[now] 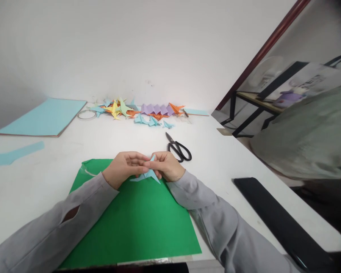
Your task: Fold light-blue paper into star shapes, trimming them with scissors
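A light-blue folded paper crane (pixel 149 174) is pinched between both hands, above the far part of a green sheet (pixel 136 223). My left hand (pixel 124 167) grips it from the left with thumb and fingers. From the right, my right hand (pixel 168 165) holds the paper near its upper point, thumb on top. Narrow pointed ends of the paper stick out below the fingers and one point rises between them. The fingers cover the rest of the folds. Just beyond my right hand lie black-handled scissors (pixel 179 149), blades pointing away.
Along the wall lie several folded paper cranes (pixel 115 109) and a purple zigzag-folded strip (pixel 157 109). At left are a stack of blue paper (pixel 42 117), a tape roll (pixel 86 114) and a blue paper strip (pixel 17 153). A long black object (pixel 281 220) lies at right.
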A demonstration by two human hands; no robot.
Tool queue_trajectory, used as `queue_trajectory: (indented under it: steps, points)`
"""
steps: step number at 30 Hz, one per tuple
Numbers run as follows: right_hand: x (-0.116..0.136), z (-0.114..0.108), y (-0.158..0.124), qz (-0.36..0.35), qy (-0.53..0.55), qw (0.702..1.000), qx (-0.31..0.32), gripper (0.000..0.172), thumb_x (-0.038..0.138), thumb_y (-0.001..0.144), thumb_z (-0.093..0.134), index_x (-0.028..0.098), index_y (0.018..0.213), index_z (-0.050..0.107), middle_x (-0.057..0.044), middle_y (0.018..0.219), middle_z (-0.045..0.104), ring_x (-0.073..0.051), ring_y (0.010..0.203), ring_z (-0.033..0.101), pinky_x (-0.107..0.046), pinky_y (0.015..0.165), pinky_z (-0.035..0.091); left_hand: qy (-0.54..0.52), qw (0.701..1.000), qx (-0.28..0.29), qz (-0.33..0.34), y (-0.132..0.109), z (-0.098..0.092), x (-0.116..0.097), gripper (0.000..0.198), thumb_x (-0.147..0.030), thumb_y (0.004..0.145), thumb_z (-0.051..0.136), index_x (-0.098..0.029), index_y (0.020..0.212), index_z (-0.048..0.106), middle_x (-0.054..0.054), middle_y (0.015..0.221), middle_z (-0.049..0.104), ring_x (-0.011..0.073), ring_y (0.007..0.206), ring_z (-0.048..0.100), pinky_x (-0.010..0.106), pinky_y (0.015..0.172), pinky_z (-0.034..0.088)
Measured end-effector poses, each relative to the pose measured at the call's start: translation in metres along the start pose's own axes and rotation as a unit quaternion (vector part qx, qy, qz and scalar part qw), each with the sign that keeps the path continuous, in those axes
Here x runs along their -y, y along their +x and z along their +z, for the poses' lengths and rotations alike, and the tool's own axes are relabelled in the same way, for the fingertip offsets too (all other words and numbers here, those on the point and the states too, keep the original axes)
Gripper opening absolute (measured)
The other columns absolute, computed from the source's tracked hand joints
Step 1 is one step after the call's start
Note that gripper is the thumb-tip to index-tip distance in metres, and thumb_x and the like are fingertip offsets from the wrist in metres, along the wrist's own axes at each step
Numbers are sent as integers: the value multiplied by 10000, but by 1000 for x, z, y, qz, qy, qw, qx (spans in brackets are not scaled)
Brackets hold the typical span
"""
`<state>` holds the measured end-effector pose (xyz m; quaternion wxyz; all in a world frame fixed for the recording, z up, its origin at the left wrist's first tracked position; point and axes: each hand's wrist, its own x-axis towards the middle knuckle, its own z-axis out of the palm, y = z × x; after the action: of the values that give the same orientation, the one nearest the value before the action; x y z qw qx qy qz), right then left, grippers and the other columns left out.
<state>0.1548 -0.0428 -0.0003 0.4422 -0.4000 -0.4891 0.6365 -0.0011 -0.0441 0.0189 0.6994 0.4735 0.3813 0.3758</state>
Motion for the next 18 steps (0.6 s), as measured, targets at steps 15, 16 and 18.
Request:
queue_trajectory:
  steps: [15,16,18]
  points:
    - [-2,12,-2,-77,-63,993,-57,202,290,598,676,148,687,563,28,515,586,-84,415,495,-214,410,387,-186,976,-109,10,3,7,-1,127,-58,567,687,-107,629,588,32,584,640,136,577,607,251,581,489]
    - [-2,12,-2,-87,-70,992,-63,185,285,604,668,150,671,561,27,508,584,-83,410,490,-217,413,387,-183,976,-114,6,3,6,-1,150,-42,556,686,-109,647,588,30,586,641,142,582,612,257,580,491]
    - [-1,11,-2,-99,-93,988,-70,155,274,613,654,150,647,566,23,499,583,-85,407,488,-222,419,389,-182,976,-122,-8,2,5,-2,180,-29,550,684,-114,680,594,27,591,644,142,576,614,260,578,495]
